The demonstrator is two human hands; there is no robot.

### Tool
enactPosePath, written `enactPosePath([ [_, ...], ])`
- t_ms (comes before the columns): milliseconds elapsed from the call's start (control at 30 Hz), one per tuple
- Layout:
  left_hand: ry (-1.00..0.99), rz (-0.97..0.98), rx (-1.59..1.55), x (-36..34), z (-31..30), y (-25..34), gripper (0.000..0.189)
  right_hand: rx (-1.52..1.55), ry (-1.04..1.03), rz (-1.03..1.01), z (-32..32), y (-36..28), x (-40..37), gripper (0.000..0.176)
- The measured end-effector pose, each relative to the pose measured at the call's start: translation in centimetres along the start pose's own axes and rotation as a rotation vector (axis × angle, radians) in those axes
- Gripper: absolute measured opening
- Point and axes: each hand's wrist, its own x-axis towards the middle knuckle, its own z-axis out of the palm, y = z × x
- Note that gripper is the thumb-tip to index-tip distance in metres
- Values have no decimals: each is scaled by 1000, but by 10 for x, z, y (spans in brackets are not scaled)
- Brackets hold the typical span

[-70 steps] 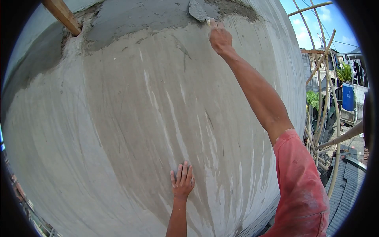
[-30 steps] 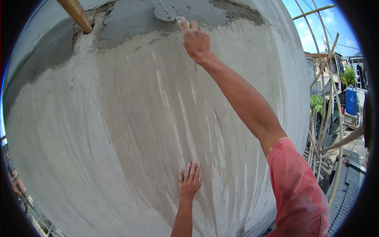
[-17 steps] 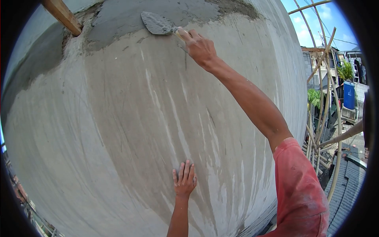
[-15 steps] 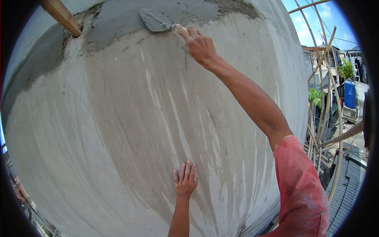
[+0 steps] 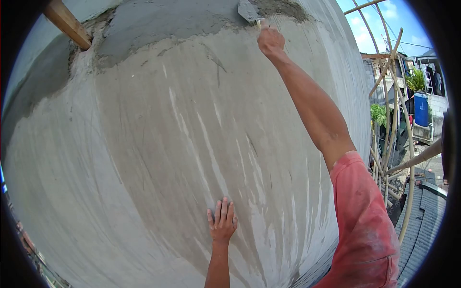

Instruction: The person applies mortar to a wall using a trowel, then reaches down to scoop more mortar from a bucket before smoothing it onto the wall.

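Note:
My right hand [image 5: 271, 39] is wrapped round the handle of a trowel [image 5: 248, 10] at the top of the view. The trowel's grey blade lies against the wall [image 5: 168, 144], at the edge of the darker wet mortar [image 5: 163, 21]. Rough, uneven mortar [image 5: 283, 8] shows just right of the blade. Low in the middle, my left hand [image 5: 223, 221] rests flat on the wall with its fingers spread and holds nothing.
A wooden beam [image 5: 68, 23] sticks out of the wall at the upper left. Bamboo poles [image 5: 408, 165] stand along the right side. Beyond them are a blue barrel [image 5: 421, 109], plants and a corrugated roof [image 5: 422, 230].
My right hand has moved to the right along the mortar's edge with the trowel, whose blade is now more upright. My left hand stays on the wall. The view has shifted slightly.

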Motion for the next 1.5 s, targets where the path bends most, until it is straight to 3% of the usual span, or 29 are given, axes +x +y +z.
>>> enactPosePath([
  [67,-5,-3,7,-2,-1,-2,36,53,-21,15,4,-18,2,26],
  [133,14,3,16,-1,-1,-1,36,92,5,-64,3,-41,3,27],
  [200,5,-3,11,0,-1,-2,36,179,-1,-127,3,-68,2,40],
  [367,3,-2,19,1,-4,-2,35,209,2,-354,-17,-118,-35,40],
  [433,-1,-1,36,1,-4,-2,35,164,121,-445,-8,-115,-39,44],
  [533,4,3,31,0,-4,-2,35,36,175,-348,7,-83,-36,47],
  [700,-8,-12,21,1,-3,-1,34,-73,51,-98,23,-4,-39,48],
  [767,-10,-14,27,1,-3,-2,34,-65,16,66,19,13,-40,50],
  [867,-9,-13,27,-1,-2,-1,34,-29,4,109,17,21,-44,48],
  [1200,-8,10,-9,2,-1,0,35,233,-50,-254,-35,-29,-144,50],
  [1333,7,24,15,-1,1,-3,36,558,-101,-43,-78,10,-220,61],
  [1400,0,29,29,1,0,-3,35,681,-265,214,-106,52,-276,59],
  [1467,-10,24,65,-1,-2,-5,35,912,-558,699,-146,95,-338,56],
  [1500,-23,27,69,-1,-2,-8,35,940,-579,774,-155,122,-381,53],
])
